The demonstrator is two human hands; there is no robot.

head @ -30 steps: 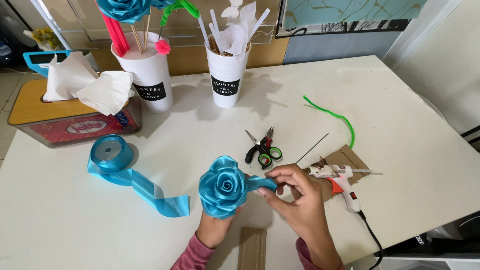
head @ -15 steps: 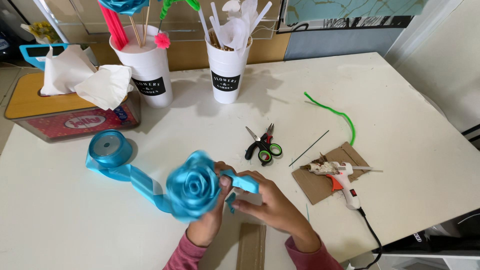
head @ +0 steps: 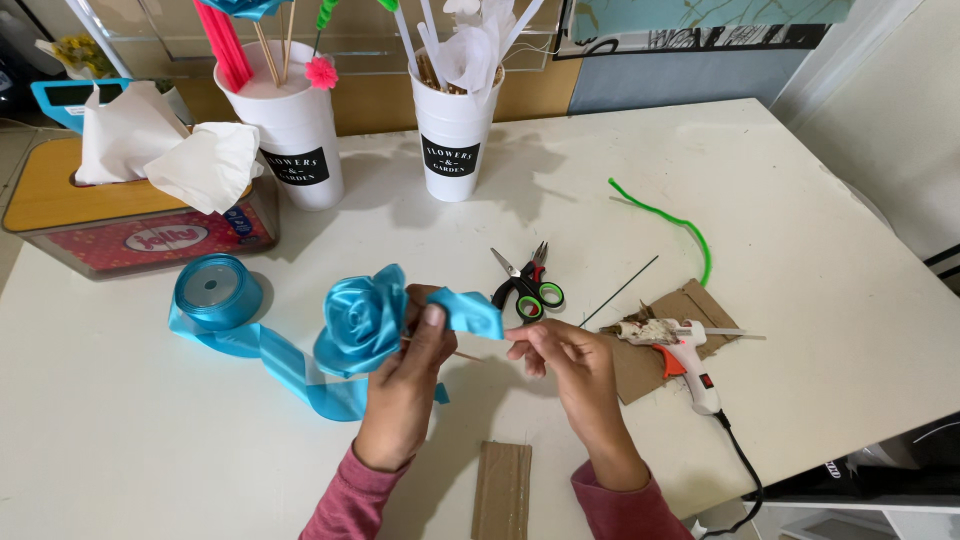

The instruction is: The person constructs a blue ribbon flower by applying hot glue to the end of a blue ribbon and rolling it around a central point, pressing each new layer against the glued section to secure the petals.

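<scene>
My left hand [head: 405,385] grips a blue satin ribbon rose [head: 358,320] from behind, thumb on its edge, above the white table [head: 800,230]. A thin wooden stick [head: 462,354] pokes out to the right under the flower. My right hand [head: 572,368] pinches the loose blue ribbon end [head: 470,312] that runs off the rose. A ribbon tail [head: 290,372] trails left across the table to the blue ribbon spool [head: 212,290].
Scissors with green-black handles [head: 528,285] lie just behind my hands. A glue gun [head: 672,345] rests on cardboard [head: 690,310] at right, beside a thin wire [head: 620,290] and green pipe cleaner [head: 670,218]. Two white cups [head: 452,145] and a tissue box [head: 130,225] stand at the back. A cardboard strip [head: 502,490] lies near me.
The rose has shifted left and turned slightly. My right hand has pulled the ribbon end out to the right of the flower.
</scene>
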